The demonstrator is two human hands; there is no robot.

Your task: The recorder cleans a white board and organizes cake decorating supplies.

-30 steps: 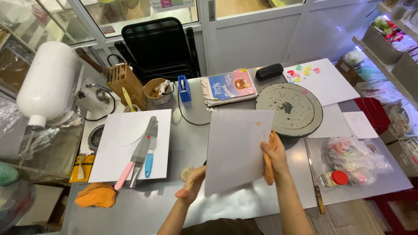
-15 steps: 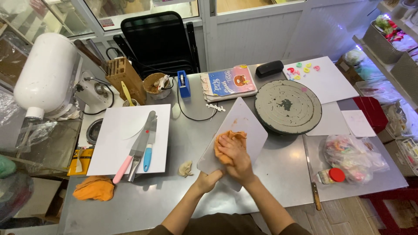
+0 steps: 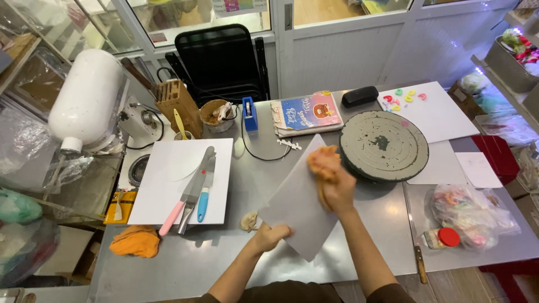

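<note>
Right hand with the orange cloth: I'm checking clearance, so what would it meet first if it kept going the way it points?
Probably the round grey turntable, just beyond the right hand; depth is unclear.

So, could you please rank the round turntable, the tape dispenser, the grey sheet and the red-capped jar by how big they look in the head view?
1. grey sheet, though it lies nearer the camera.
2. round turntable, not far behind.
3. tape dispenser and red-capped jar: too alike to rank.

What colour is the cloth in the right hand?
Orange, seen in the head view: the cloth is bunched under the right hand.
</note>
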